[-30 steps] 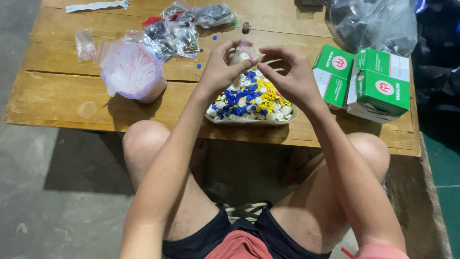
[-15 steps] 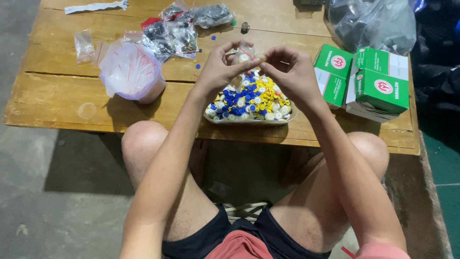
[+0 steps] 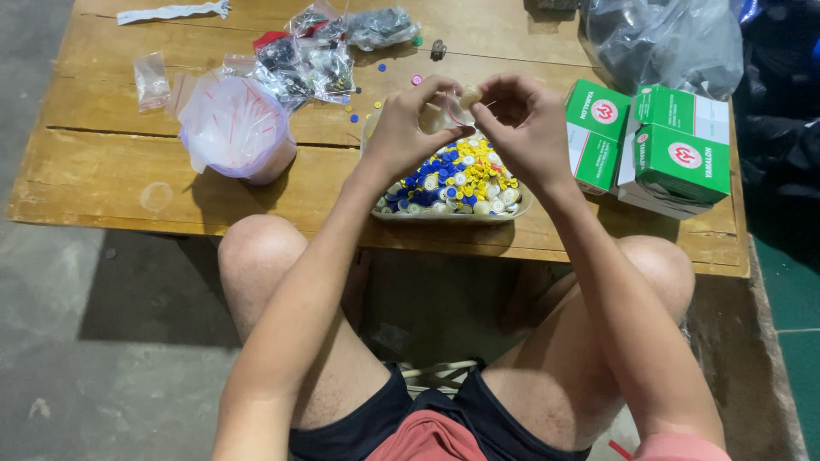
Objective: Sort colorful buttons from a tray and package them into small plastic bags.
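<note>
Both my hands are raised together over a shallow tray (image 3: 444, 214) heaped with small blue, yellow and white caps (image 3: 457, 177). My left hand (image 3: 410, 128) pinches a small clear plastic bag (image 3: 446, 113) at its edge. My right hand (image 3: 525, 124) holds a small pale round piece (image 3: 470, 96) at the bag's mouth, fingertips close to those of the left hand. What lies inside the bag is too small to tell.
A low wooden table (image 3: 120, 183) carries a pink-lidded clear tub (image 3: 235, 128) at left, several small plastic bags of dark parts (image 3: 312, 55), loose beads, and green and white boxes (image 3: 675, 154) at right. A large grey plastic bag (image 3: 658, 38) sits behind them. My bare knees are under the front edge.
My hands have stayed together over the tray, with only small finger shifts around the bag and the pale piece.
</note>
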